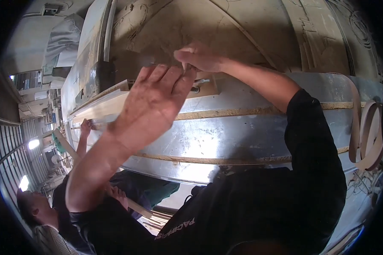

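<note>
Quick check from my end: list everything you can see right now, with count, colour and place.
metal table: one, grey, with sawdust-filled slots, centre
carved wooden panel: one, tan, behind the table
wooden board: one, pale, on the table's left end
edge banding strip: one, tan, looped at the right
co-worker: one, dark clothes, lower left, a hand on the board's far end
left hand: open, fingers spread, above the table
right hand: pinching a small thin tool, too small to identify

small tool (185, 68) mostly hidden by fingers (191, 57)
</note>
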Demonstrator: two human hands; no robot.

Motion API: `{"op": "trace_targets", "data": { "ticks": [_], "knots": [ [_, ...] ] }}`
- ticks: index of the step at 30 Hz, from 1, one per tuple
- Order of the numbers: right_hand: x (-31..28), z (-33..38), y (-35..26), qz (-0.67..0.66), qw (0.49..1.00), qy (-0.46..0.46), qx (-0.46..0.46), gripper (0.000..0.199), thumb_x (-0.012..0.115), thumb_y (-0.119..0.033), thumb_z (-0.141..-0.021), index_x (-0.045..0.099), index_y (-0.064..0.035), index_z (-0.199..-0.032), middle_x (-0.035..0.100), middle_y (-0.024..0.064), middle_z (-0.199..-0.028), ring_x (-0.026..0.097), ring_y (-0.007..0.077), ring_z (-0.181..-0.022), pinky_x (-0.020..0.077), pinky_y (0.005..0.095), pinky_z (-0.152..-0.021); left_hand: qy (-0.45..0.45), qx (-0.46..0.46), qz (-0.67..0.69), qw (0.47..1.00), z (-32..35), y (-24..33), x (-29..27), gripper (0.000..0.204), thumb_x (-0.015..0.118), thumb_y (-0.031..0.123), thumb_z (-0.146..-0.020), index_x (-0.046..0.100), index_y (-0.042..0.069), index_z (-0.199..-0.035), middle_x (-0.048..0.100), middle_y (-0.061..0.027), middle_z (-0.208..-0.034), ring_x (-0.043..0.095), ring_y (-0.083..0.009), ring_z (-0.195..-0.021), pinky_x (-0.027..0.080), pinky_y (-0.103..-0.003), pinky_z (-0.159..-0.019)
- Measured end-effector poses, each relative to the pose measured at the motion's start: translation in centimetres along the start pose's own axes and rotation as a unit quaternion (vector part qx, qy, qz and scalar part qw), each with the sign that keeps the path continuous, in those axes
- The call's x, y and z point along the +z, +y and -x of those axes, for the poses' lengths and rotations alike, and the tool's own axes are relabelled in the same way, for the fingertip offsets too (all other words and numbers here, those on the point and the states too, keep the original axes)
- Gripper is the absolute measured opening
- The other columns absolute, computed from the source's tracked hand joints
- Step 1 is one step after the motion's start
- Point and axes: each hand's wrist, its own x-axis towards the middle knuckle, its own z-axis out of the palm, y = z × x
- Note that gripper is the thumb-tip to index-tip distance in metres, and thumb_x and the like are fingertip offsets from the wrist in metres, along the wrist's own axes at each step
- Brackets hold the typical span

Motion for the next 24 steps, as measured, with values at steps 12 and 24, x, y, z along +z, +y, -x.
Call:
{"op": "trace_targets", "data": {
  "ticks": [12,24],
  "knots": [
    [0.0,1.4,1.2,0.006,0.996,0.054,0.065,0.076,0.037,-0.07,-0.09,0.045,-0.0078,-0.047,0.047,0.0027,-0.046,0.049,0.0123,-0.045,0.0412,0.03,-0.047,0.232,-0.113,0.311,0.915,-0.8,2.1,3.8,0.017,0.067,0.013,-0.081,0.063,0.008,-0.066,0.057,-0.0064,-0.063,0.052,-0.0252,-0.066,0.038,-0.037,-0.073],
    [0.3,0.9,1.4,-0.112,0.986,0.008,0.121,0.054,0.032,-0.05,-0.099,0.048,-0.0103,-0.066,0.056,0.0022,-0.068,0.052,0.0105,-0.06,0.0435,0.0268,-0.054,0.295,-0.36,0.287,0.837,1.3,4.2,4.7,0.069,0.074,0.019,-0.078,0.04,-0.006,-0.132,0.051,-0.0271,-0.118,0.049,-0.0387,-0.113,0.038,-0.045,-0.098]
  ]
}}
